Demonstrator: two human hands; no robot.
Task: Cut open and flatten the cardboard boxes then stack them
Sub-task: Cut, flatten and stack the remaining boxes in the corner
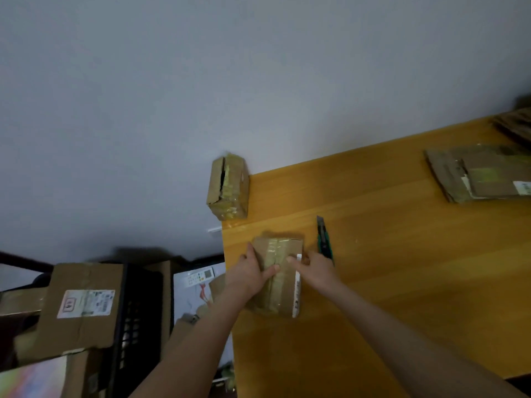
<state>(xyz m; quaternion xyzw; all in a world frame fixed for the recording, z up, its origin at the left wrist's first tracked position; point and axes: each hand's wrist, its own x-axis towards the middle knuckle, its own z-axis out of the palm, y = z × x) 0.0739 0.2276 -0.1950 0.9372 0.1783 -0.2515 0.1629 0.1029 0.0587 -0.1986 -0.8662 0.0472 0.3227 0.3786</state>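
The small taped cardboard box (280,285) lies on the wooden table (402,268) close to its left edge, one broad face up, with a band of yellowed packing tape running along its middle seam. Both hands are on it. The left hand (250,275) grips the box's left side, thumb laid across the top toward the tape. The right hand (314,268) holds the right side by the white label strip, forefinger reaching in to the same seam. The grip looks meant to steady the box and work at the seam from both sides, probably to pull it apart or press it flat.

Just right of the box, apart from the hand, a green utility knife (324,239) lies with its blade end pointing away from the person, set down within easy reach.

Beyond the box, at the table's far left corner against the wall, a second small taped box (228,186) waits, with a dark slit along its top.

Well to the right of the held box lies a stack of flattened cardboard (482,173), likely the finished pile, with more cardboard (514,124) behind it.

Left of the box, off the table, a black crate (138,311) holds a larger labelled carton (83,305), and a white remote control (201,275) lies nearby.
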